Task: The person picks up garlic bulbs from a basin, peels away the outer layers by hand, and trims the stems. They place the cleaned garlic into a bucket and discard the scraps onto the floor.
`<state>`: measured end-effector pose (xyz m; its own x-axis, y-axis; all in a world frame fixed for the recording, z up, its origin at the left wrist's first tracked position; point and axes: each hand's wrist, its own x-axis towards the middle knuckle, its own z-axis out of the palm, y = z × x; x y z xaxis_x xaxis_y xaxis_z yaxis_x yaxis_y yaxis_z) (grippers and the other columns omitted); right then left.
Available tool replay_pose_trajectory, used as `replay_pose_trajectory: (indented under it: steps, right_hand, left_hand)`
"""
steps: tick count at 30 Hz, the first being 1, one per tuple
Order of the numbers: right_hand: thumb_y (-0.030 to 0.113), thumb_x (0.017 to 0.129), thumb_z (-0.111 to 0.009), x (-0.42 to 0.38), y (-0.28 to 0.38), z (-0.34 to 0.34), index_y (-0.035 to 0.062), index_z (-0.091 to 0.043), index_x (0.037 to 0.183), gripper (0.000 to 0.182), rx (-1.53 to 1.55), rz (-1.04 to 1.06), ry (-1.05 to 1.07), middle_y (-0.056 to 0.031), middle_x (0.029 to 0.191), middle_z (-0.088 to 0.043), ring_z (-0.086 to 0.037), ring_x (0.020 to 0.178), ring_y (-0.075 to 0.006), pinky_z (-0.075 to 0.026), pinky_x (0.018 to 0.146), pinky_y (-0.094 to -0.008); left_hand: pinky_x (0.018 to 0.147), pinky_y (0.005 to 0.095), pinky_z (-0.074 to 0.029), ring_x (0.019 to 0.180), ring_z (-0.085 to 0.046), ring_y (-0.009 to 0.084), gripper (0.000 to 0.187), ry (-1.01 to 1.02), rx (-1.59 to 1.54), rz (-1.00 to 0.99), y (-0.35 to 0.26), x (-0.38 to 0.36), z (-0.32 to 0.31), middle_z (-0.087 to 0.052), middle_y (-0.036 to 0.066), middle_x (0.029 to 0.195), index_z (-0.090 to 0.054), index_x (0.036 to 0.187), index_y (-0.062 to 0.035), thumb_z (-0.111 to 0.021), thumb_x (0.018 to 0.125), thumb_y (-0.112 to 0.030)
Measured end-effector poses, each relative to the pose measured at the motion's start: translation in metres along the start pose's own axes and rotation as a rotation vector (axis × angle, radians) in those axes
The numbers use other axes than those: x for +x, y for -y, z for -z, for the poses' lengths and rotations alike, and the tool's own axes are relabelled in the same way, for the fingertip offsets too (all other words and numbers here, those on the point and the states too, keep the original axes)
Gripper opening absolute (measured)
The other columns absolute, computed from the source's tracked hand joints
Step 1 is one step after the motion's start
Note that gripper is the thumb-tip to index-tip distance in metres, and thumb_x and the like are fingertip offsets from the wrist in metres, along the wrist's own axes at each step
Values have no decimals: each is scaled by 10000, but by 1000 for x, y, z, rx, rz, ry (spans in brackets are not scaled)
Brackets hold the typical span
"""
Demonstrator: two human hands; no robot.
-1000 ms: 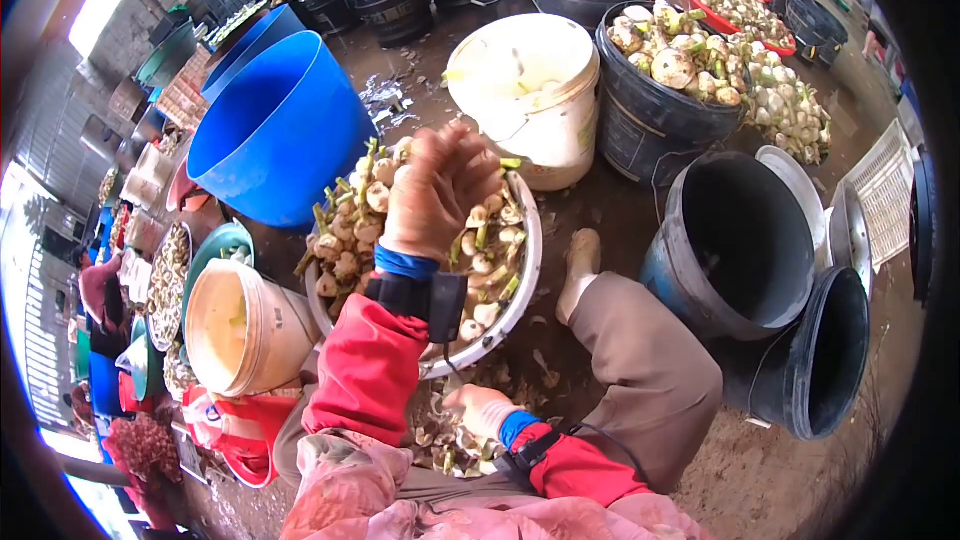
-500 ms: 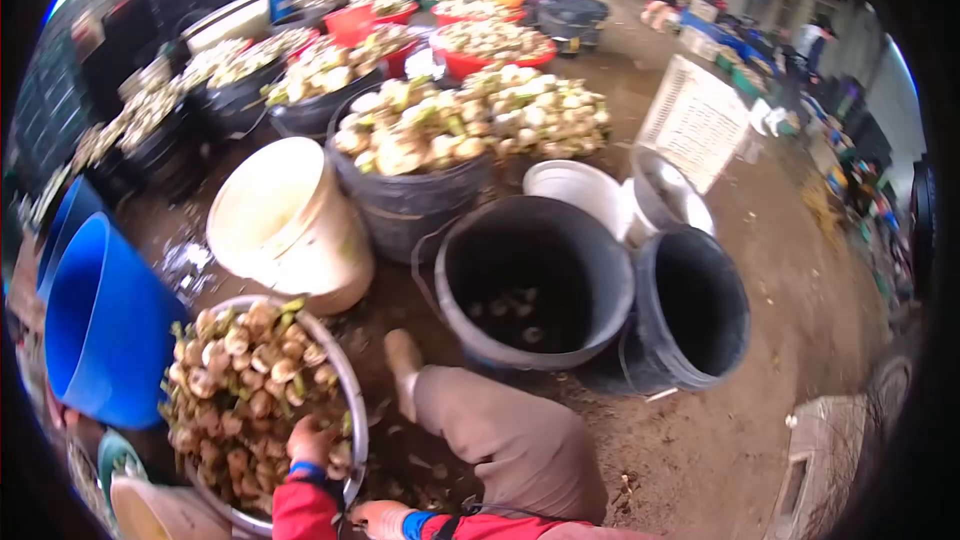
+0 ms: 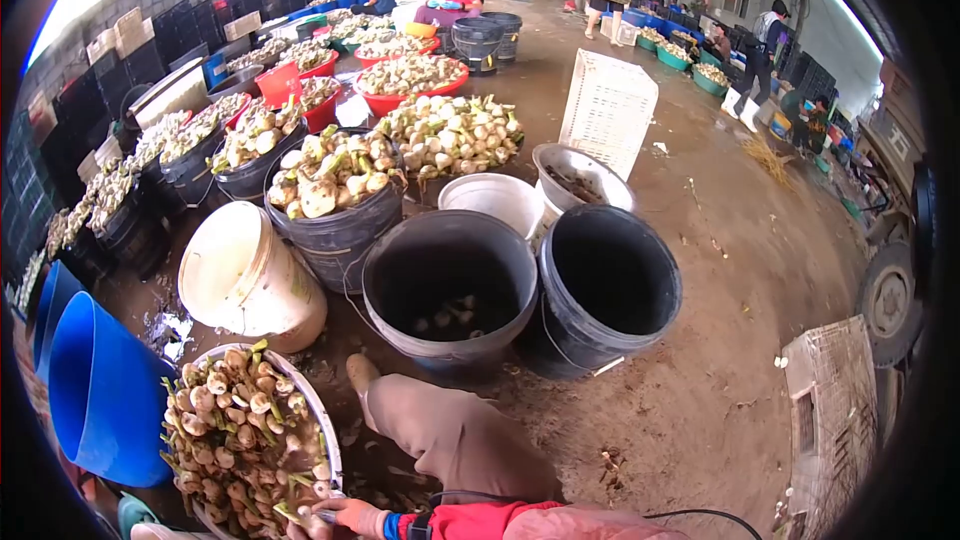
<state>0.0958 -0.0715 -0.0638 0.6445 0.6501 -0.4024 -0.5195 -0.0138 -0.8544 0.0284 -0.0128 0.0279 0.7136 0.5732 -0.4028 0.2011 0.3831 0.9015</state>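
Head cam: worn up top, looks fwd + down.

the left hand, raised over the round, pale-rimmed basin of root-on bulbs (image 3: 335, 450) and then lowered among them, is now out of view. the bare right hand (image 3: 357, 517), earlier just outside the basin, has come to its rim, a small grey tool (image 3: 325, 515) at its fingers. the view has swung right, bringing in a grey-hubbed, black vehicle wheel (image 3: 888, 302).

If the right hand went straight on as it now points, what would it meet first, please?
The right hand would probably first meet the bulbs heaped in the basin, though depth is hard to judge.
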Motion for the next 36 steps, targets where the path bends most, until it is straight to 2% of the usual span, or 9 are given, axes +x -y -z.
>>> replay_pose_trajectory:
  steps: [2, 7, 12, 20, 24, 25, 27, 28, 36]
  right_hand:
    - [321, 892, -521, 3, -7, -1, 120, -666, 1039, 288, 0, 144, 149, -85, 906, -677, -622, 849, -183, -477, 790, -333]
    - [310, 843, -589, -4, -10, 3, 122, -646, 1066, 297, -391, 243, 49, -127, 989, -655, -619, 886, -280, -464, 819, -388]
    - [153, 846, -574, 0, -15, 10, 65, -637, 1023, 207, -484, 342, -1, -130, 914, -651, -606, 865, -236, -479, 773, -335]
    - [136, 900, -536, 3, -22, 9, 57, -611, 1041, 178, 125, 94, -63, -84, 928, -626, -574, 879, -171, -469, 759, -295]
    - [-3, 793, -538, 29, -39, 24, 70, -629, 1098, 327, -461, 303, 155, -43, 997, -670, -568, 918, -111, -452, 831, -282]
    - [-38, 763, -514, 25, -55, 33, 63, -624, 1106, 374, -579, 486, 111, -75, 1001, -669, -588, 941, -135, -454, 856, -280]
    - [-86, 732, -473, -6, 5, 32, 35, -616, 1098, 411, -247, 363, 100, -113, 1058, -647, -594, 1009, -185, -451, 908, -302]
    - [-84, 745, -476, 1, -8, 35, 35, -610, 1120, 415, -272, 448, 117, -122, 1075, -637, -580, 1042, -194, -439, 924, -293]
    - [16, 878, -530, -3, -2, 26, -29, -443, 1284, 418, 164, 49, 302, -83, 1192, -557, -532, 1081, -170, -422, 926, -275]
  left_hand:
    - [542, 278, -476, 705, -577, 160, 561, 48, 215, -89, 71, 36, 75, -582, 61, 849, -368, 1294, -98, -615, 796, -23]
    - [594, 349, -477, 690, -583, 214, 419, -98, 1098, -621, 43, 5, 43, -584, 111, 847, -541, 1192, -110, -624, 782, -135]
    - [655, 397, -475, 764, -589, 304, 449, -192, 1273, -683, 27, -9, 9, -599, 167, 896, -592, 1176, -148, -652, 733, -180]
    - [802, 416, -459, 954, -544, 375, 509, -100, 1392, -764, 37, -7, 7, -585, 195, 1070, -606, 1127, -108, -721, 634, -167]
    - [702, 283, -490, 785, -562, 157, 483, 188, 351, -394, 62, 37, 40, -576, 72, 991, -500, 1169, -28, -691, 747, -164]
    - [666, 285, -488, 843, -588, 189, 576, 240, -273, -30, 68, 33, 54, -591, 104, 1042, -481, 1220, -34, -700, 737, -260]
    - [719, 306, -465, 945, -586, 193, 348, 212, -420, -19, 41, 10, 35, -615, 21, 1106, -544, 1165, -104, -478, 867, -271]
    - [708, 335, -479, 976, -584, 270, 520, 156, -744, 131, 45, 8, 37, -598, 63, 1145, -502, 1229, -76, -594, 793, -342]
    - [716, 288, -478, 953, -574, 197, 752, 131, -371, 79, 43, 7, 40, -556, 106, 1124, -358, 1353, -48, -741, 748, -277]
